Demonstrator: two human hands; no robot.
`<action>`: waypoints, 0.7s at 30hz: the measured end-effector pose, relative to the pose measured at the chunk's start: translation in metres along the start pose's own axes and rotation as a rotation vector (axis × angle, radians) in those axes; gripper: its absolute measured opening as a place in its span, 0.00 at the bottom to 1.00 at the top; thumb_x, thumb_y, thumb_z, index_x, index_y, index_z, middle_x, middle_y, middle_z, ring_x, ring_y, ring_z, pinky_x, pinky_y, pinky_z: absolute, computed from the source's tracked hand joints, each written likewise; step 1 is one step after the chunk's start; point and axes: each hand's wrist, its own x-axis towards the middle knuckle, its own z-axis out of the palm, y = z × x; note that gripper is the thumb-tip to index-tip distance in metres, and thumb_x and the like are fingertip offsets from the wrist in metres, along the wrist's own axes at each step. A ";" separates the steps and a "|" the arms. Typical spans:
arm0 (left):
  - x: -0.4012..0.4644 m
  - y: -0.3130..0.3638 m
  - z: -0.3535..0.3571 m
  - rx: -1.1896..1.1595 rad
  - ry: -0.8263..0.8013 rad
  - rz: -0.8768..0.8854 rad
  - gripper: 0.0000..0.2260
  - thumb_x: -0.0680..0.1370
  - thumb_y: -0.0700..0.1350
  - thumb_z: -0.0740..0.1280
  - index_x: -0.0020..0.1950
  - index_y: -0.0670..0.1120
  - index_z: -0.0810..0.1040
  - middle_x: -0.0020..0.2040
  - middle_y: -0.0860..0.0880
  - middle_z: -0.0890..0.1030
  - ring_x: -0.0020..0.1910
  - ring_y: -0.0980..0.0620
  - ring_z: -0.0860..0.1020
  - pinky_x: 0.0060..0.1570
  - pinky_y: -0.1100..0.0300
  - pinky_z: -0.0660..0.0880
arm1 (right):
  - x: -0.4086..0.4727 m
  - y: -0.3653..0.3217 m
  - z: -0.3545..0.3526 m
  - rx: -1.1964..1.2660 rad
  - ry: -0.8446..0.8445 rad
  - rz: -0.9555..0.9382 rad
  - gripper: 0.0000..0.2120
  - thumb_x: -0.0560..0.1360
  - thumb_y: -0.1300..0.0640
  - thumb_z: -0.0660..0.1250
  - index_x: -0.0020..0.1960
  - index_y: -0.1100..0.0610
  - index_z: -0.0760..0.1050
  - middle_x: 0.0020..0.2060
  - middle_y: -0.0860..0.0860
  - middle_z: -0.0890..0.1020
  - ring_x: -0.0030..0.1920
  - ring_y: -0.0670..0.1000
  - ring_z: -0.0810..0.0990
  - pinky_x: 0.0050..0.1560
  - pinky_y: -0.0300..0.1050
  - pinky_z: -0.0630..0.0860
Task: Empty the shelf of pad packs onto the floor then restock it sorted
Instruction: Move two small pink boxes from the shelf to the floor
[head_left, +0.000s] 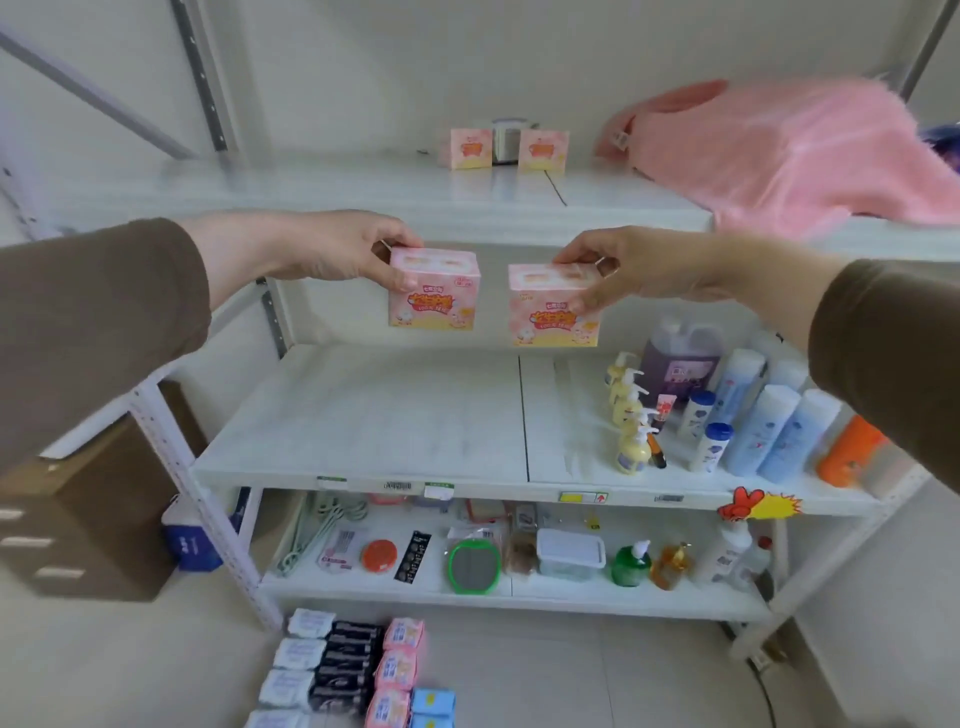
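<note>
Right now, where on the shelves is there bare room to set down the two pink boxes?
The middle shelf is bare from its left post to the pump bottles; its right end is crowded. The top shelf is bare left of the two small boxes; the pink cloth covers its right. The left hand and right hand each hold a pink box.

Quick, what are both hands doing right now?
Left hand: pinching a pink box by its top.
Right hand: pinching another pink box by its top.
</note>
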 end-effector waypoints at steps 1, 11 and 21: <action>-0.006 -0.007 0.014 -0.008 -0.015 -0.014 0.20 0.75 0.45 0.74 0.66 0.50 0.75 0.57 0.53 0.81 0.55 0.61 0.77 0.54 0.68 0.69 | -0.005 0.006 0.013 -0.011 -0.017 0.002 0.25 0.72 0.55 0.76 0.66 0.48 0.72 0.56 0.43 0.79 0.53 0.42 0.78 0.45 0.29 0.72; -0.040 -0.109 0.172 -0.080 -0.157 -0.168 0.25 0.74 0.43 0.75 0.68 0.49 0.73 0.61 0.53 0.79 0.62 0.54 0.75 0.58 0.64 0.70 | -0.023 0.081 0.178 0.024 -0.135 0.110 0.29 0.70 0.56 0.78 0.67 0.48 0.71 0.58 0.45 0.78 0.58 0.49 0.77 0.55 0.38 0.72; -0.032 -0.246 0.319 -0.115 -0.338 -0.260 0.27 0.73 0.39 0.75 0.69 0.49 0.71 0.61 0.52 0.77 0.58 0.51 0.77 0.52 0.62 0.73 | -0.004 0.165 0.354 0.141 -0.137 0.319 0.31 0.67 0.59 0.79 0.67 0.49 0.71 0.59 0.51 0.77 0.55 0.55 0.78 0.59 0.54 0.77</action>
